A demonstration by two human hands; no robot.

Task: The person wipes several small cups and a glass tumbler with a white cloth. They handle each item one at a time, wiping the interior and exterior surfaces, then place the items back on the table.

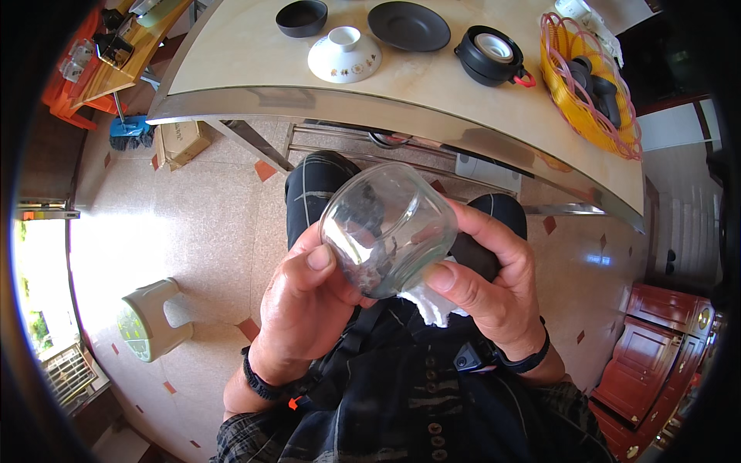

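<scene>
A clear, squarish glass jar (399,223) is tilted above my lap, between both hands. My left hand (310,307) grips it from the left, with the thumb along its side and the fingers partly behind it. On the right, my right hand (501,289) holds the opposite end between thumb and fingers. A crumpled white cloth (431,304) hangs below the jar beside the right thumb, partly hidden by the hand and glass. Something dark shows between the right thumb and fingers; I cannot tell what it is.
Ahead, a metal-edged table (231,63) carries a dark bowl (301,18), an upturned white bowl (345,57), a dark plate (408,26), a black pot (489,58) and a yellow basket (570,98) with dark items. A plastic stool (153,318) stands left.
</scene>
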